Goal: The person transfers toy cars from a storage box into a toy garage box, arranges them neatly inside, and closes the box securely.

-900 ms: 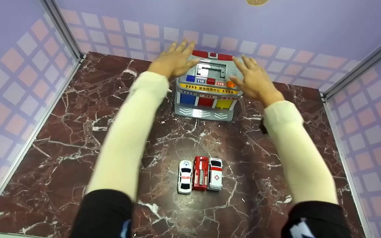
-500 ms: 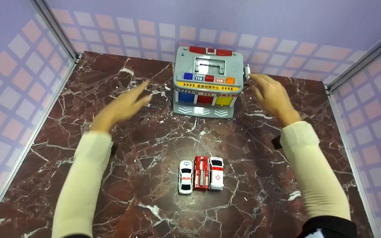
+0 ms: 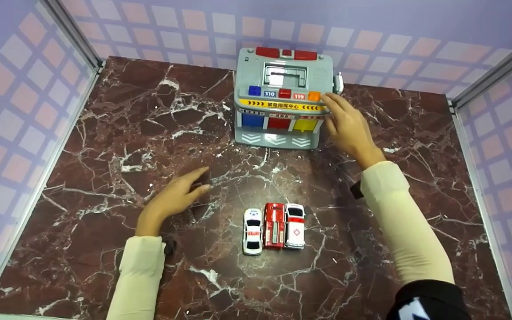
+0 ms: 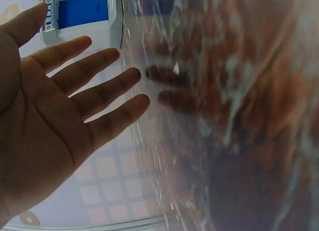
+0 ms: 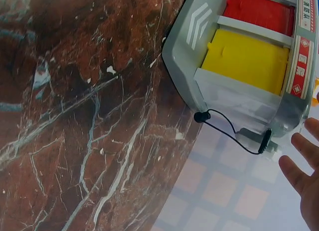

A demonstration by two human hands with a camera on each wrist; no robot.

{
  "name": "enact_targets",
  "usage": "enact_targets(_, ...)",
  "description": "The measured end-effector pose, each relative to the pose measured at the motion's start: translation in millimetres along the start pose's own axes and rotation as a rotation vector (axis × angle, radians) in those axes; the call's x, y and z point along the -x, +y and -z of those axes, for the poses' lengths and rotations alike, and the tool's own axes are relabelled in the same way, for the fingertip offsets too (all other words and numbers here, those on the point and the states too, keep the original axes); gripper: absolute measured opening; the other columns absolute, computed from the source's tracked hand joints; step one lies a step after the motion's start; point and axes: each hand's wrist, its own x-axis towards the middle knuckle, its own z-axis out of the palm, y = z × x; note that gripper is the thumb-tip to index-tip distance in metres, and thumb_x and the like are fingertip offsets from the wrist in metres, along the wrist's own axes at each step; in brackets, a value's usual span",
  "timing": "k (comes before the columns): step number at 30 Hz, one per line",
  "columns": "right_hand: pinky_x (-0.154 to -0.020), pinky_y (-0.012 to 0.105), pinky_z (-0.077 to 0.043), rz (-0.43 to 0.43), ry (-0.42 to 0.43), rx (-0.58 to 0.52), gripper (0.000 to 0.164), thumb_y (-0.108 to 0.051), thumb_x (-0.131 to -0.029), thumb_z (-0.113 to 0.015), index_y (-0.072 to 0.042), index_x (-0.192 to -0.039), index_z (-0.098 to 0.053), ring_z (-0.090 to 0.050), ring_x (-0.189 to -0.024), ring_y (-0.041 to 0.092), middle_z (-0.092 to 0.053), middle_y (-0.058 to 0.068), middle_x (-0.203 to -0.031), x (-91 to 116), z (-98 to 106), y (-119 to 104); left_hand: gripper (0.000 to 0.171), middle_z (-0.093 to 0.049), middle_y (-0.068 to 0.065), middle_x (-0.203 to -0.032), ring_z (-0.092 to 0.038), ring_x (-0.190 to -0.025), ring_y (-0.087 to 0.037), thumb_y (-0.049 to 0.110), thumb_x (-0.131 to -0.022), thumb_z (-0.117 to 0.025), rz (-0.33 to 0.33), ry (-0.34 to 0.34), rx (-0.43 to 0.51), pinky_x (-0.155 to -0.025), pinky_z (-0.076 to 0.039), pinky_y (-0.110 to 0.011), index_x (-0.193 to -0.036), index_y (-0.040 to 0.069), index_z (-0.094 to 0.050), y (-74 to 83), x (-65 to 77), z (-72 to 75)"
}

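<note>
A grey toy emergency station [image 3: 278,141] stands at the back, with blue, red and yellow garage doors below a yellow strip. My right hand [image 3: 351,133] is at its front right corner, fingers extended beside the orange button [image 3: 314,96]; whether they touch it I cannot tell. In the right wrist view, only part of that hand's fingers [image 5: 299,173] shows, near the yellow door [image 5: 246,61]. My left hand [image 3: 169,202] hovers over the tabletop, left of three toy vehicles, holding nothing. Its palm [image 4: 40,136] and spread fingers fill the left wrist view's left side.
A white toy car [image 3: 253,242], red fire truck [image 3: 274,222] and white ambulance [image 3: 296,240] lie side by side near the front. A white handset [image 3: 338,83] hangs on the station's right side, with a black cord [image 5: 224,131]. Purple panels [image 3: 185,26] enclose the marble-patterned tabletop [image 3: 105,133].
My left hand has left the station's top and come down toward the front left. The right hand moved off the roof, out past the right side, then back to the front right corner.
</note>
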Motion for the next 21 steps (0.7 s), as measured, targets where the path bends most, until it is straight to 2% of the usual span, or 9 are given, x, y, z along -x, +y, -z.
enact_targets(5, -0.100, 0.051, -0.048, -0.002, -0.011, 0.004, 0.052, -0.012, -0.096, -0.055, -0.016, -0.148, -0.050, -0.059, -0.122, 0.041, -0.052, 0.009, -0.149, -0.4, 0.1, -0.1, 0.061, -0.037, -0.020, -0.157, -0.037, -0.142, -0.043, 0.032, -0.104, -0.053, 0.009, -0.008, -0.010, -0.118, -0.020, -0.060, -0.155, 0.004, -0.034, 3.4, 2.2, -4.2)
enact_targets(10, -0.101, 0.050, -0.048, -0.002, -0.027, 0.002, 0.053, -0.012, -0.096, -0.055, -0.018, -0.149, -0.049, -0.058, -0.125, 0.039, -0.051, 0.008, -0.150, 0.2, -0.6, -0.2, 0.061, -0.037, -0.022, -0.157, -0.038, -0.142, -0.043, 0.030, -0.103, -0.054, -0.005, 0.001, -0.012, -0.117, -0.027, -0.056, -0.153, 0.002, -0.035, 4.9, 3.8, -7.8)
enact_targets(21, -0.110, 0.048, -0.041, -0.005, -0.081, 0.007, 0.053, -0.007, -0.098, -0.048, -0.017, -0.151, -0.047, -0.050, -0.134, 0.033, -0.050, 0.010, -0.149, -5.3, 4.0, -2.6, 0.061, -0.032, -0.024, -0.158, -0.033, -0.144, -0.044, 0.030, -0.103, -0.055, 0.025, -0.024, -0.053, -0.119, -0.022, -0.056, -0.153, 0.000, -0.036, 7.3, 6.1, -10.0)
